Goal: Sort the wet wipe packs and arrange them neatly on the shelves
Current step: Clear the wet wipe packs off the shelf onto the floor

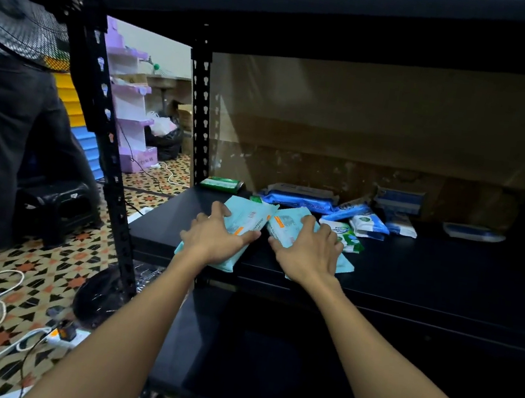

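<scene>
The black shelf (412, 268) carried two teal wipe packs (245, 220) at its front edge; behind lay a green pack (221, 184), blue packs (297, 200) and white-and-green packs (349, 237).

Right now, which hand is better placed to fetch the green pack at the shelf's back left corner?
Left. The left hand rests on the left teal pack, nearer the green pack; the right hand lies farther right and would probably have to cross over.
</scene>
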